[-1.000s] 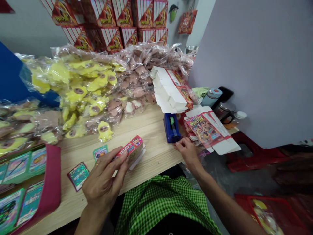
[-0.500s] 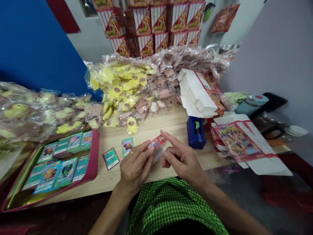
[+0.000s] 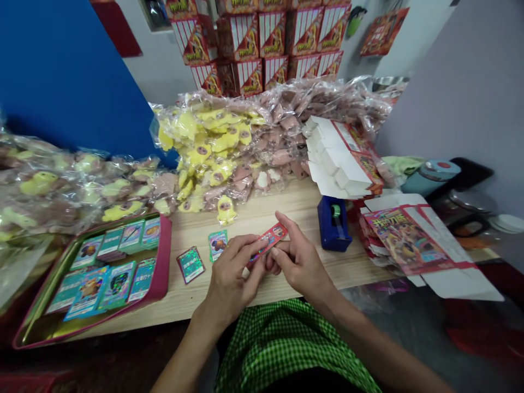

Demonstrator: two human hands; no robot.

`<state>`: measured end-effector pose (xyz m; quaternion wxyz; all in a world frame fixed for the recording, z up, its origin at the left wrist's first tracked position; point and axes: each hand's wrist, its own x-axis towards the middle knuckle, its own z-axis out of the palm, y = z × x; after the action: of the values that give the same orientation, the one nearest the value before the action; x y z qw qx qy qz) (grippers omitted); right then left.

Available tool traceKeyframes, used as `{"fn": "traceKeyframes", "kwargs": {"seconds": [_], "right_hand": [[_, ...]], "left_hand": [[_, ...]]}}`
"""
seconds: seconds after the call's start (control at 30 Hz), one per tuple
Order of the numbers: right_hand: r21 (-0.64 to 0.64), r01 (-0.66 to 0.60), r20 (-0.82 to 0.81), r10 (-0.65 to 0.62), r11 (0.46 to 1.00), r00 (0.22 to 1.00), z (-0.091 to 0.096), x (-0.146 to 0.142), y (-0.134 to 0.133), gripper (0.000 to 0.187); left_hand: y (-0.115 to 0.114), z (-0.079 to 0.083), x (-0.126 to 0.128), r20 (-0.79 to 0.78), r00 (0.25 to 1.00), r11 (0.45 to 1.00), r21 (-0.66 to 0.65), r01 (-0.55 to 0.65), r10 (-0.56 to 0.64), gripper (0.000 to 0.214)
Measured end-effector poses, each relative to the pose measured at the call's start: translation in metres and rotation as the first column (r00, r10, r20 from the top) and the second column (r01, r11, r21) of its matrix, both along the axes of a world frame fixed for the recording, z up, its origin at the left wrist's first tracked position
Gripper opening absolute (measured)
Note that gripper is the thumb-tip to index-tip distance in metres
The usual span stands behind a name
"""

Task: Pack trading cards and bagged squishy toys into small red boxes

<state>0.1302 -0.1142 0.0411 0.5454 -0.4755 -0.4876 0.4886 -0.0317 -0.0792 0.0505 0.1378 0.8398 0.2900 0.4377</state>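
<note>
Packet: a slim red printed card packet [image 3: 268,242], held in the air over the wooden table [image 3: 282,204], between both hands.
Left hand [image 3: 233,273]: grasping the packet's lower end between fingers and thumb.
Right hand [image 3: 297,262]: pinching its upper end, forefinger on top.
Nearby: foil trading cards [image 3: 218,245] just left; blue tape dispenser [image 3: 333,224] right; pink-rimmed tin tray [image 3: 166,245] of cards further left.

You're in a small packing workshop, red printed cartons [image 3: 262,49] stacked high, bagged plush toys [image 3: 208,142] heaped on a wooden workbench [image 3: 262,215], blue tape dispenser [image 3: 333,224] nearby
</note>
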Motion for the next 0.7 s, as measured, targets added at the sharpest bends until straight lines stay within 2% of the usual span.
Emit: {"fn": "traceKeyframes", "kwargs": {"seconds": [0.13, 0.27, 0.3, 0.37, 0.4, 0.47, 0.53, 0.57, 0.63, 0.67, 0.7], "right_hand": [[-0.038, 0.013, -0.050, -0.015, 0.999, 0.999, -0.002, -0.002, 0.005, 0.084], [-0.045, -0.010, -0.133, 0.003, 0.999, 0.991, -0.001, -0.005, 0.005, 0.093], [-0.060, -0.012, -0.127, 0.005, 0.998, 0.992, -0.001, -0.003, 0.003, 0.097], [-0.104, -0.009, -0.079, 0.001, 0.995, 0.997, -0.001, 0.008, -0.002, 0.099], [-0.124, 0.001, -0.035, -0.005, 0.992, 0.999, -0.002, 0.016, -0.005, 0.096], [-0.135, 0.054, 0.070, -0.045, 0.989, 0.997, -0.006, 0.037, -0.008, 0.081], [-0.113, 0.133, 0.174, -0.112, 0.985, 0.978, -0.012, 0.059, -0.005, 0.062], [-0.095, 0.157, 0.231, -0.131, 0.983, 0.964, -0.015, 0.068, 0.000, 0.053], [-0.049, 0.145, 0.391, -0.115, 0.988, 0.913, -0.019, 0.079, 0.017, 0.039], [-0.031, 0.101, 0.519, -0.070, 0.994, 0.852, -0.019, 0.079, 0.028, 0.035], [-0.021, 0.042, 0.656, -0.018, 0.999, 0.754, -0.018, 0.075, 0.040, 0.034]], "left_hand": [[0.007, 0.012, 0.010, -0.009, 0.999, 0.991, -0.132, -0.032, 0.031, 0.006], [0.015, 0.023, 0.014, -0.079, 0.996, 0.979, -0.198, -0.051, 0.036, 0.010], [0.015, 0.024, 0.012, -0.054, 0.997, 0.980, -0.186, -0.067, 0.058, 0.010], [0.012, 0.021, 0.004, 0.073, 0.982, 0.966, -0.206, -0.157, 0.175, 0.010], [0.008, 0.016, -0.001, 0.151, 0.954, 0.941, -0.263, -0.213, 0.258, 0.010], [-0.002, -0.003, -0.011, 0.247, 0.876, 0.858, -0.426, -0.286, 0.415, 0.014], [-0.015, -0.029, -0.019, 0.203, 0.845, 0.773, -0.548, -0.320, 0.494, 0.019], [-0.021, -0.042, -0.022, 0.143, 0.847, 0.746, -0.562, -0.357, 0.513, 0.019], [-0.031, -0.063, -0.024, 0.015, 0.857, 0.751, -0.489, -0.443, 0.515, 0.016], [-0.034, -0.069, -0.024, -0.038, 0.869, 0.781, -0.422, -0.461, 0.492, 0.015], [-0.036, -0.073, -0.023, -0.087, 0.892, 0.823, -0.353, -0.445, 0.444, 0.016]]}}
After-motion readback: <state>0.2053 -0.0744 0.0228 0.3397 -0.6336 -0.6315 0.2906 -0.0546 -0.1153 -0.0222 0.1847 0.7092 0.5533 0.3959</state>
